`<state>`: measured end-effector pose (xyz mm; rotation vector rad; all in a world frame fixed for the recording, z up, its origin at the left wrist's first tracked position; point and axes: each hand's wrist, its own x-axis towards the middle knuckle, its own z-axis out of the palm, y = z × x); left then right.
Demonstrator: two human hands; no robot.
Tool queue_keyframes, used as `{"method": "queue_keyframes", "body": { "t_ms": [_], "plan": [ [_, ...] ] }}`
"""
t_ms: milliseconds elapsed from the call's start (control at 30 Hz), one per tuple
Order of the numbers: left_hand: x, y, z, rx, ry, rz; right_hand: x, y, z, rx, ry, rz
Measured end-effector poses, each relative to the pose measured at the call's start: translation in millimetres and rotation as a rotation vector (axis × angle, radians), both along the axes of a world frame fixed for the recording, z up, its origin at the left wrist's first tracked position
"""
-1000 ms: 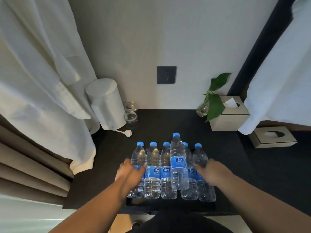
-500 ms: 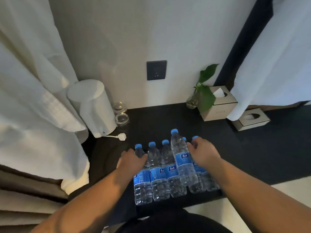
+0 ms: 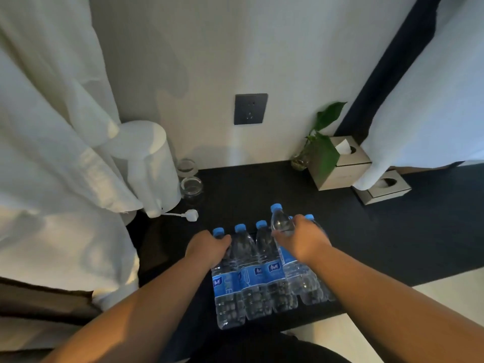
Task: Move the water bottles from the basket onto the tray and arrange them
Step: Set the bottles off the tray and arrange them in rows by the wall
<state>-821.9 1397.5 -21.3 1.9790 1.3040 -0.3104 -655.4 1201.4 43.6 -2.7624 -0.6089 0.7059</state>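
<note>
Six counted on the dark counter (image 3: pixel 235 184): water bottles (image 3: pixel 264 273) upright in a tight row at its near edge. Gripped the leftmost bottle (image 3: pixel 225 286) round its shoulder with the left hand (image 3: pixel 207 247). Clasped the higher bottle (image 3: pixel 281 224), right of middle, with the right hand (image 3: pixel 303 242).

My view: dark counter (image 3: pixel 248 195) w/ white canister (image 3: pixel 149 166), glass jars (image 3: pixel 192 188), plug (image 3: pixel 191 214) L; plant vase (image 3: pixel 300 161), tissue boxes (image 3: pixel 343 166) R; bottles (image 3: pixel 251 279) front.

Six water bottles (image 3: pixel 250 273) stand at the counter's (image 3: pixel 366 231) near edge. Along its back edge are two glass jars (image 3: pixel 192 187), two tissue boxes (image 3: pixel 345 171) and one plant (image 3: pixel 326 155).
</note>
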Motion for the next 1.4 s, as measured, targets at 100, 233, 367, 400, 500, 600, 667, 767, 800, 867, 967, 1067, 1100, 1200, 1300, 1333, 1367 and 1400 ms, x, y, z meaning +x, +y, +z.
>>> {"method": "queue_keyframes", "body": {
  "t_ms": [100,233,367,400,500,600,667,767,800,867,967,1067,1100,1200,1300,1333,1367,1400],
  "plan": [
    [0.7,1.0,2.4,0.016,-0.015,0.004,7.3,8.8,-5.2,-0.014,0.003,0.014],
    [3.2,2.2,8.1,-0.014,-0.049,0.097,22.7,26.8,-14.1,0.001,0.012,0.031],
    [-2.6,-2.0,12.4,-0.01,-0.174,0.185,41.4,44.0,-22.0,-0.062,0.055,0.074],
    [-3.6,-3.9,14.0,-0.017,-0.205,0.205,46.7,47.2,-22.5,-0.061,0.08,0.07],
    [-2.9,-8.3,19.6,-0.04,-0.301,0.267,61.2,53.4,-17.7,-0.03,0.122,0.068],
    [-2.6,-11.5,29.7,-0.002,-0.332,0.271,66.4,54.3,-9.4,0.015,0.146,0.129],
    [-2.9,-13.8,37.6,0.027,-0.326,0.286,65.3,53.7,-4.9,0.049,0.183,0.158],
    [-2.4,-18.3,44.0,0.025,-0.356,0.343,61.9,54.7,-1.3,0.093,0.264,0.185],
    [-2.2,-20.2,45.7,0.04,-0.366,0.343,60.2,54.5,0.6,0.11,0.277,0.194],
    [-1.7,-22.4,49.9,0.073,-0.398,0.331,56.1,54.1,5.7,0.161,0.291,0.201],
    [-1.0,-22.5,59.3,0.121,-0.446,0.277,50.9,52.7,12.9,0.237,0.277,0.222],
    [0.8,-20.4,73.5,0.153,-0.488,0.233,51.4,52.1,21.3,0.314,0.258,0.239],
    [1.9,-19.3,78.4,0.146,-0.505,0.229,53.0,52.1,24.3,0.327,0.256,0.269],
    [4.3,-16.3,90.1,0.167,-0.542,0.206,57.7,51.9,35.2,0.304,0.204,0.403],
    [7.2,-9.5,97.5,0.18,-0.591,0.201,63.7,55.0,51.7,0.321,0.13,0.473],
    [9.1,-5.7,99.7,0.183,-0.607,0.2,66.3,56.8,58.7,0.334,0.107,0.487],
    [11.8,-1.5,102.5,0.189,-0.62,0.197,69.5,59.2,65.9,0.347,0.081,0.498],
    [15.4,3.4,105.6,0.205,-0.625,0.191,72.7,62.3,72.8,0.361,0.054,0.502]
  ]
}}
